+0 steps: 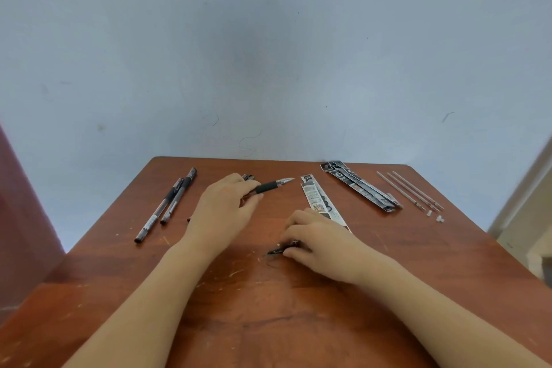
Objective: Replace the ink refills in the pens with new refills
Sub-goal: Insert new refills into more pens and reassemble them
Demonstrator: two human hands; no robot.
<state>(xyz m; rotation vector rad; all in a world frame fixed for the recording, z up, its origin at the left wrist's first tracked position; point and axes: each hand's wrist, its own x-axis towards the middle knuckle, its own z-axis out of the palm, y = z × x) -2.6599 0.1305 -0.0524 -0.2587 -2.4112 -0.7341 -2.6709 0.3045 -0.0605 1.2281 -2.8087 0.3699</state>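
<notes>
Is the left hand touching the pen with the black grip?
Touching. The head view shows the left hand with thumb and fingers pinching the pen just behind its black grip.

I see on my table two pens left, another pen mid-back, packets right of it, and refills farthest right.

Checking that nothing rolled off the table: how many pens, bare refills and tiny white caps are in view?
Pens: 3 (long one, shorter one, one gripped by the left hand)
Bare refills: 3
White caps: 2
Total: 8
</notes>
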